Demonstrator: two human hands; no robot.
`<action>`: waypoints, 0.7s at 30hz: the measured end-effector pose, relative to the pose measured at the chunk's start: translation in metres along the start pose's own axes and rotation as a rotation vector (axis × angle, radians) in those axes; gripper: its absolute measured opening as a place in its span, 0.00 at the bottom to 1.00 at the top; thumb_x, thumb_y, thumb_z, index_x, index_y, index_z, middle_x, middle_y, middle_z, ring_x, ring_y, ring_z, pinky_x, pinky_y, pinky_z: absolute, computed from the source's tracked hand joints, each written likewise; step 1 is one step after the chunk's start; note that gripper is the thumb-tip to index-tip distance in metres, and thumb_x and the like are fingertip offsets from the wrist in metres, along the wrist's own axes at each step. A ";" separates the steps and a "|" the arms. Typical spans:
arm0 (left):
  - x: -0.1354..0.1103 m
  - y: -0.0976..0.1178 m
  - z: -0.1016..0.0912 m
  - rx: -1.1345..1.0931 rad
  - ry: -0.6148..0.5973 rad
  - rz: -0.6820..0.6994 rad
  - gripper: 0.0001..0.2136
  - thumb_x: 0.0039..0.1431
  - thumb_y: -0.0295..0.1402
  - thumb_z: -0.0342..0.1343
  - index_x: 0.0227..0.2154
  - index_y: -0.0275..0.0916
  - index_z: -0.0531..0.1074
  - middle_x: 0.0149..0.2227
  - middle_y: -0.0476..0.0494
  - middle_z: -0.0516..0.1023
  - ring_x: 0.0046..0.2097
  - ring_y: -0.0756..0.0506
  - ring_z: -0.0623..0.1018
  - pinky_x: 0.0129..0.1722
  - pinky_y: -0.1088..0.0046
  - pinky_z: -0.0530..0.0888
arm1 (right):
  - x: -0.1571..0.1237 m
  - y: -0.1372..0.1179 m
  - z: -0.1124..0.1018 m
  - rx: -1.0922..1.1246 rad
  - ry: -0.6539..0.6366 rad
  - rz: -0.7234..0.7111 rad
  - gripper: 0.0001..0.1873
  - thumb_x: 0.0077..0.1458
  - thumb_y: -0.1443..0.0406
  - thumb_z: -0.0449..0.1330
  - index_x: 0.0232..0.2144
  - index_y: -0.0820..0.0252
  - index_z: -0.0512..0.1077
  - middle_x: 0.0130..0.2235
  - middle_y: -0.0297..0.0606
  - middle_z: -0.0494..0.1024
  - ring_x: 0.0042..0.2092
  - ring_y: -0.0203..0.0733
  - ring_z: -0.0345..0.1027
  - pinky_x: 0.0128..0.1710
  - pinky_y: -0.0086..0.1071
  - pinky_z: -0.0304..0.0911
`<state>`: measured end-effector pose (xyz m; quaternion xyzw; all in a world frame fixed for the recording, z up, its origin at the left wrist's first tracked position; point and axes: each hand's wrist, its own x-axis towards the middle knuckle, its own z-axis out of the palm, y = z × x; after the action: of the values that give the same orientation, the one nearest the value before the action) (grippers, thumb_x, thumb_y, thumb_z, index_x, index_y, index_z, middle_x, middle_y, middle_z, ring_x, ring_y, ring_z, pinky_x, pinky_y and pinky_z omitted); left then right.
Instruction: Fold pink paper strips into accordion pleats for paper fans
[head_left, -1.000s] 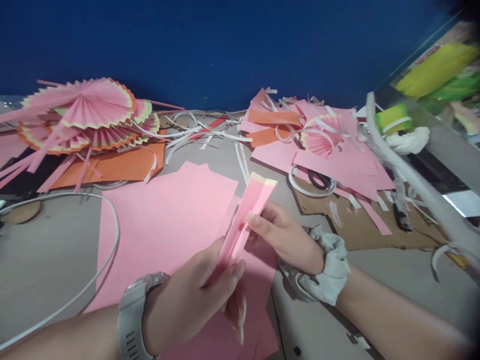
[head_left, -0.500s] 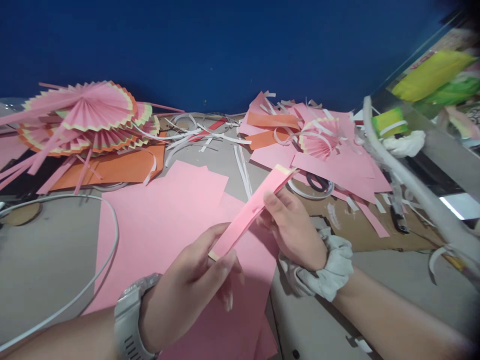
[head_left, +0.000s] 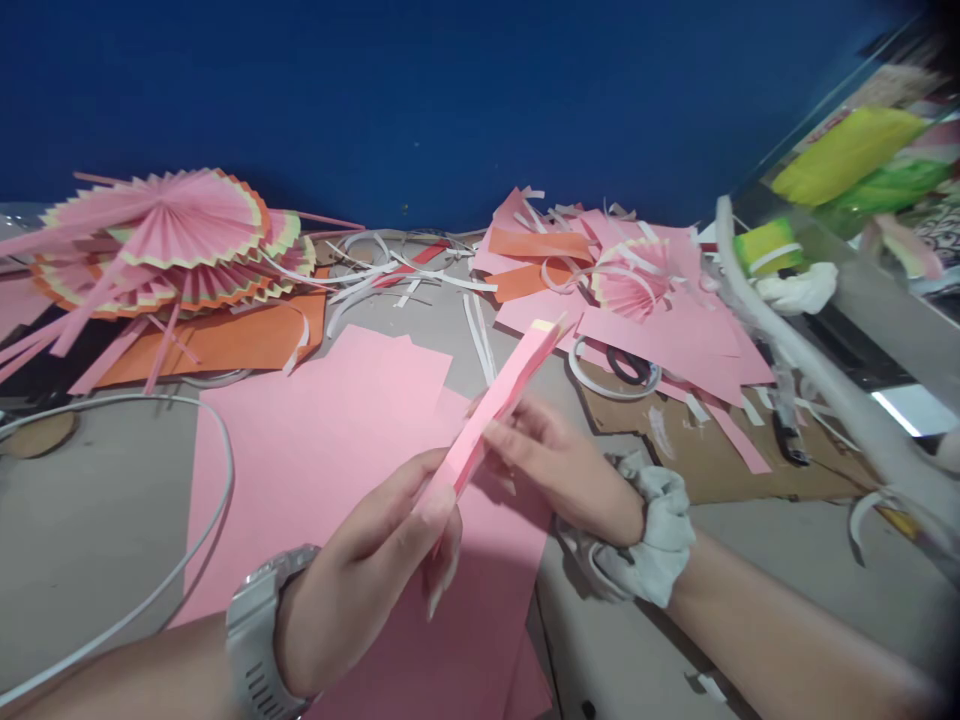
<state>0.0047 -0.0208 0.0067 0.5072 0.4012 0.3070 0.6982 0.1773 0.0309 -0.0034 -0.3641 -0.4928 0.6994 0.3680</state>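
Observation:
My left hand (head_left: 375,560), with a grey watch on the wrist, pinches the near end of a folded pink paper strip (head_left: 504,397) that has a yellow tip. My right hand (head_left: 559,470), a grey scrunchie round its wrist, grips the strip's middle with thumb and fingers. The strip points up and to the right, held above a large flat pink paper sheet (head_left: 315,450) on the grey table.
A stack of pink pleated paper fans (head_left: 169,235) lies at far left on orange paper (head_left: 225,335). A white cable (head_left: 187,500) loops at left. Pink and orange scraps, white strips and a tape ring (head_left: 615,375) lie behind. Cardboard (head_left: 720,460) sits right; a blue wall stands behind.
The strip has turned more edge-on and its tip has shifted slightly left. My right hand has slid down along it towards my left hand.

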 end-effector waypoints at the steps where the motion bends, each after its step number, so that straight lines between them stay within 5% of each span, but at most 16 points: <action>1: 0.000 0.000 0.000 -0.022 0.001 -0.004 0.14 0.65 0.38 0.36 0.44 0.38 0.62 0.23 0.53 0.64 0.23 0.53 0.65 0.28 0.75 0.66 | -0.001 0.000 0.002 0.001 -0.068 0.014 0.09 0.54 0.61 0.57 0.32 0.59 0.61 0.23 0.25 0.63 0.19 0.26 0.55 0.17 0.22 0.53; 5: 0.002 0.002 0.000 -0.082 -0.057 -0.089 0.16 0.65 0.38 0.36 0.31 0.36 0.64 0.23 0.49 0.68 0.25 0.52 0.69 0.29 0.74 0.68 | -0.002 -0.002 0.004 -0.013 -0.181 -0.022 0.06 0.54 0.64 0.57 0.32 0.61 0.63 0.27 0.29 0.66 0.27 0.29 0.61 0.26 0.25 0.60; 9: 0.002 0.003 -0.001 -0.172 -0.185 -0.060 0.13 0.64 0.36 0.38 0.36 0.35 0.65 0.27 0.44 0.73 0.29 0.49 0.73 0.33 0.70 0.69 | -0.003 -0.005 0.004 -0.106 -0.197 -0.004 0.07 0.54 0.64 0.57 0.33 0.62 0.65 0.30 0.32 0.67 0.31 0.32 0.62 0.33 0.27 0.60; 13: 0.001 0.001 -0.002 -0.193 -0.168 -0.074 0.14 0.65 0.35 0.37 0.33 0.36 0.66 0.28 0.45 0.74 0.31 0.49 0.73 0.37 0.69 0.69 | -0.004 -0.004 0.006 -0.151 -0.246 0.078 0.07 0.55 0.63 0.56 0.33 0.62 0.65 0.25 0.29 0.64 0.27 0.31 0.60 0.29 0.26 0.58; 21: 0.004 -0.009 -0.003 -0.478 -0.156 -0.179 0.20 0.64 0.40 0.35 0.23 0.37 0.64 0.17 0.55 0.57 0.18 0.54 0.59 0.27 0.71 0.70 | -0.005 0.000 0.007 -0.070 -0.290 0.095 0.08 0.56 0.64 0.54 0.38 0.62 0.60 0.31 0.32 0.66 0.29 0.30 0.63 0.31 0.27 0.60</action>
<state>0.0039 -0.0186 -0.0035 0.3123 0.3056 0.2900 0.8515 0.1733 0.0236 -0.0008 -0.2949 -0.5472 0.7436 0.2463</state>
